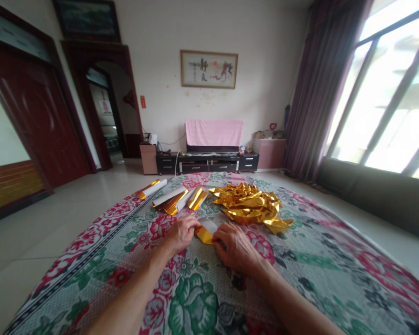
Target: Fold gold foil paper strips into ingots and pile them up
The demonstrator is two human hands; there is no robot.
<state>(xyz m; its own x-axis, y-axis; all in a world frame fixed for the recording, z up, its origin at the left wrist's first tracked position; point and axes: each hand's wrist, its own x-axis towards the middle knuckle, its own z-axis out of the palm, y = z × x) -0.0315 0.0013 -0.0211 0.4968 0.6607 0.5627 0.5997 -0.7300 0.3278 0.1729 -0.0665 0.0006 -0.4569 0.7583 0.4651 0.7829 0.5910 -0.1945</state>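
Observation:
Between my two hands lies a sheet of gold foil paper (205, 236), partly folded, with its pale back showing at the far side. My left hand (183, 232) pinches its left edge, fingers closed. At the right edge, my right hand (235, 244) has its fingers curled and pressed on the paper. Just beyond, to the right, is a pile of folded gold foil pieces (253, 204). Several curled sheets of gold and white paper (176, 201) rest ahead of my left hand.
A floral tablecloth (193, 302) covers the round table. Another rolled gold and white sheet (152, 188) lies near the far left edge. Past the table stand a low black cabinet (209, 165) and a screen under a pink cloth (214, 132). A window (387, 93) is at right.

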